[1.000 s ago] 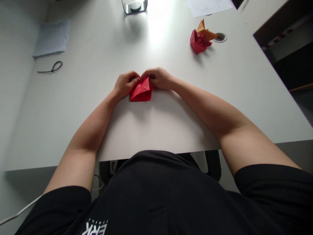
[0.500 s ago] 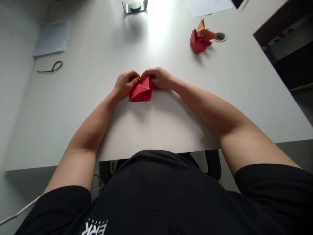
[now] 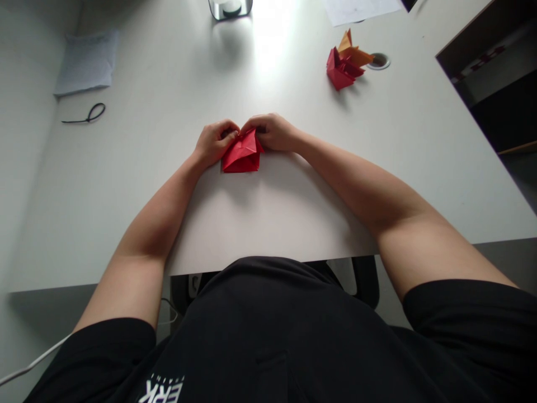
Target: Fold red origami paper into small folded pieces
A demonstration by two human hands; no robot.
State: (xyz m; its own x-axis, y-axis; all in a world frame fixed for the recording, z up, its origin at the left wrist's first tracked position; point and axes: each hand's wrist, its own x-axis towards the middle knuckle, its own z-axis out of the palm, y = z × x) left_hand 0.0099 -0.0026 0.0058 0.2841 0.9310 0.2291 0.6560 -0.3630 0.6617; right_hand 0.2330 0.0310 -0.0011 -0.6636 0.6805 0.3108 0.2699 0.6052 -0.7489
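A partly folded piece of red origami paper (image 3: 242,152) rests on the white table in front of me, its near side gaping a little. My left hand (image 3: 215,143) pinches its far left edge between thumb and fingers. On the far right edge, my right hand (image 3: 271,132) grips the paper with bent fingers. The fingertips of both hands almost meet at the paper's far edge. Part of the far side is hidden behind the fingers.
Red and orange folded paper pieces (image 3: 344,62) stand at the back right beside a round cable hole (image 3: 378,61). A black cable tie (image 3: 89,115) and a pale flat packet (image 3: 87,62) lie at left. White paper (image 3: 358,8) and a clear-walled object (image 3: 230,8) are farther back.
Both hands keep their hold on the red paper, which looks nearly the same. The whole view has shifted very slightly.
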